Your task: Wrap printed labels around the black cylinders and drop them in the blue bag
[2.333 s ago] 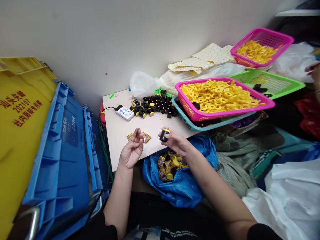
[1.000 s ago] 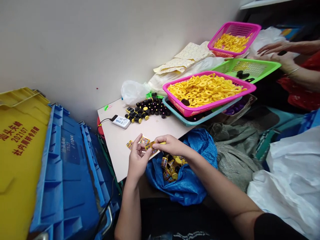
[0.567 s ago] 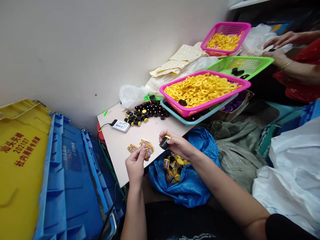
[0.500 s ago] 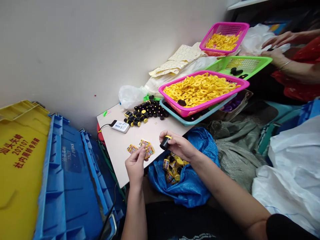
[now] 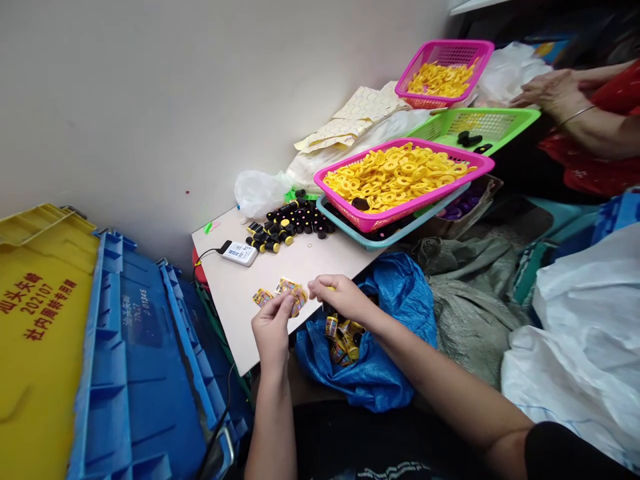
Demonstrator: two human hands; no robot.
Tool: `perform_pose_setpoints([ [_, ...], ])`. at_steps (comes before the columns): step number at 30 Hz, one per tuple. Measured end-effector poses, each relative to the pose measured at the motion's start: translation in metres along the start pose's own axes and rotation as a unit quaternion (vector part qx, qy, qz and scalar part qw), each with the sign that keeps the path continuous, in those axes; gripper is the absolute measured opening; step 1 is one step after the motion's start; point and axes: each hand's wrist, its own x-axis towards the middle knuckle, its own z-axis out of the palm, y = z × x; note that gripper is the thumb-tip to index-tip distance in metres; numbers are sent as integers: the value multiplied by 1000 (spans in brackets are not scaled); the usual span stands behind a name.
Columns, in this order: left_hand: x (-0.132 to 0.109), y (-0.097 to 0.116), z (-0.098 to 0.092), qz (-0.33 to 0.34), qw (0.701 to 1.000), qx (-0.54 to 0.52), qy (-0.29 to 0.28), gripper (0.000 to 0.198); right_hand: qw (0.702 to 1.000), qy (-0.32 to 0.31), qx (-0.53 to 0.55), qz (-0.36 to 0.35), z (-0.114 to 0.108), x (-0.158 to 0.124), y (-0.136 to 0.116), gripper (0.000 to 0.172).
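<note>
My left hand is closed in a pinch at the table's front edge, on a small yellow-orange printed label. More printed labels lie flat on the table beside it. To its right my right hand is closed around a small black cylinder with a yellow rim, mostly hidden behind the fingers. Just below the right hand, an open blue woven bag holds labelled yellow-and-black cylinders.
Black cylinders are heaped at the back of the white table, beside a white device. Pink baskets hold yellow ring parts. Blue and yellow crates stand left. A co-worker's hands are at upper right.
My right hand has turned and moved slightly left towards my left hand, so its fingers now cover most of the cylinder. The co-worker's hands have come closer together.
</note>
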Motion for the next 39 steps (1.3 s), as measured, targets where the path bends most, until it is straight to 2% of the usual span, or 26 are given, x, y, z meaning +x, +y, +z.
perform_pose_setpoints([
  [4, 1, -3, -1, -8, 999, -31, 34, 28, 978, 25, 208, -15, -10, -6, -11, 23],
  [5, 0, -4, 0, -4, 999, -34, 35, 28, 977, 25, 210, -10, -11, -7, -13, 23],
  [9, -4, -4, 4, 21, 997, -46, 52, 28, 995, 13, 102, 9, -8, -11, -17, 28],
  [12, -5, -4, 6, 17, 996, -73, 44, 25, 985, 35, 170, -26, -3, -13, -18, 21],
  [15, -7, -5, 8, 8, 996, -76, 35, 26, 966, 54, 244, -62, 0, -12, -21, 24],
  [18, -8, -5, 9, 7, 996, -78, 33, 28, 963, 31, 257, -75, 3, -10, -20, 29],
  [21, -9, -5, 11, 6, 996, -89, 26, 28, 974, 1, 208, -87, 4, -9, -9, 30],
  [25, -11, -4, 13, 7, 996, -90, 17, 30, 984, -4, 123, -129, 4, -12, 7, 29],
  [28, -14, 3, 13, -20, 995, -96, -24, 34, 985, -3, 94, -146, 4, -16, 9, 33],
  [30, -16, 9, 14, -45, 992, -102, -64, 41, 983, -13, 117, -141, 5, -18, 7, 39],
  [33, -18, 15, 16, -71, 986, -107, -111, 50, 962, -69, 252, -85, 8, -21, 3, 47],
  [35, -18, 15, 17, -85, 979, -119, -143, 46, 938, -112, 327, -28, 11, -20, 5, 48],
  [37, -18, 13, 17, -85, 973, -137, -166, 41, 927, -147, 345, 12, 13, -19, 12, 51],
  [39, -17, 10, 15, -75, 970, -149, -178, 38, 925, -173, 337, 20, 14, -16, 21, 55],
])
